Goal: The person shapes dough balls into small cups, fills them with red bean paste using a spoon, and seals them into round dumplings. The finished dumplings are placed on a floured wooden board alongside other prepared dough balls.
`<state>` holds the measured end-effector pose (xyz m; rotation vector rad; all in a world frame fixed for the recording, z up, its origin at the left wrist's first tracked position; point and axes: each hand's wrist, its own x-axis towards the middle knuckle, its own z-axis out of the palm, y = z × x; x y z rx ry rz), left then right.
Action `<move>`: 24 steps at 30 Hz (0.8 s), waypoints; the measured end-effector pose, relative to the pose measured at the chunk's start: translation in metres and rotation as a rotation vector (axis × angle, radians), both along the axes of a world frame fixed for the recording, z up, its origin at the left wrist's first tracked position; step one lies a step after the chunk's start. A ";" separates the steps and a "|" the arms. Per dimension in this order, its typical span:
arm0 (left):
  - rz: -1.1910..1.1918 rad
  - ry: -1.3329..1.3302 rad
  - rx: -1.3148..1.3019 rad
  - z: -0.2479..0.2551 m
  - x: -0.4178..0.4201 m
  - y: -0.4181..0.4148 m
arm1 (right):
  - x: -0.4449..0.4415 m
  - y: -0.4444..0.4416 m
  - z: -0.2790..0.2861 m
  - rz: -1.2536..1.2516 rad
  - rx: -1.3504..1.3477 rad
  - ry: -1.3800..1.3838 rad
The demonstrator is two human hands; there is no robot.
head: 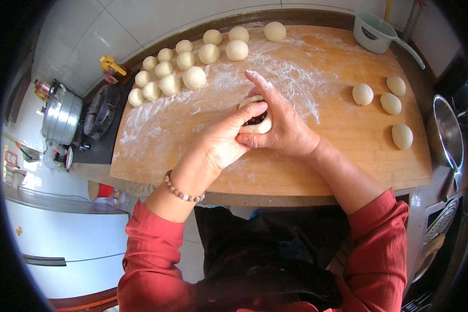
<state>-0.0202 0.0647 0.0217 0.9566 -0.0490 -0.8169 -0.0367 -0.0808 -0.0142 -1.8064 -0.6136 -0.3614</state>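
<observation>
Above the middle of the floured wooden board [280, 171], both hands hold one dough wrapper [259, 128] with a dark filling [258, 118] showing through its opening. My left hand [228, 134] cups it from the left, the thumb lying across the filling. My right hand [286, 121] curves around the other side, its thumb near the lower edge of the dough and a floury index finger pointing up and away. The underside of the wrapper and several fingers are hidden by the hands.
Rows of dough balls [186, 61] stand at the back left of the board, with several more balls [390, 103] at the right. A plastic dipper [374, 33] sits at the back right corner. Beside the board are a metal basin [447, 128] and, leftward, a gas burner [101, 113] and steamer pot [63, 115].
</observation>
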 end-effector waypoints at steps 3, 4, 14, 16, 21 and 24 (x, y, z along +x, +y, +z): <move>-0.270 -0.029 -0.253 -0.017 0.022 0.018 | -0.001 0.000 0.005 0.021 0.044 -0.011; -0.263 -0.029 -0.252 -0.018 0.023 0.020 | -0.001 -0.001 0.006 0.034 0.074 -0.009; -0.094 -0.033 -0.006 -0.004 0.008 0.020 | -0.002 -0.003 0.008 0.133 0.113 0.280; -0.069 -0.060 0.030 -0.001 0.005 0.016 | -0.002 -0.001 0.003 0.096 0.110 0.230; 0.013 -0.026 0.112 0.000 -0.001 0.010 | -0.006 0.001 0.001 0.093 0.096 0.261; -0.060 0.079 0.026 -0.004 0.011 0.018 | -0.005 0.004 0.001 0.082 0.115 0.264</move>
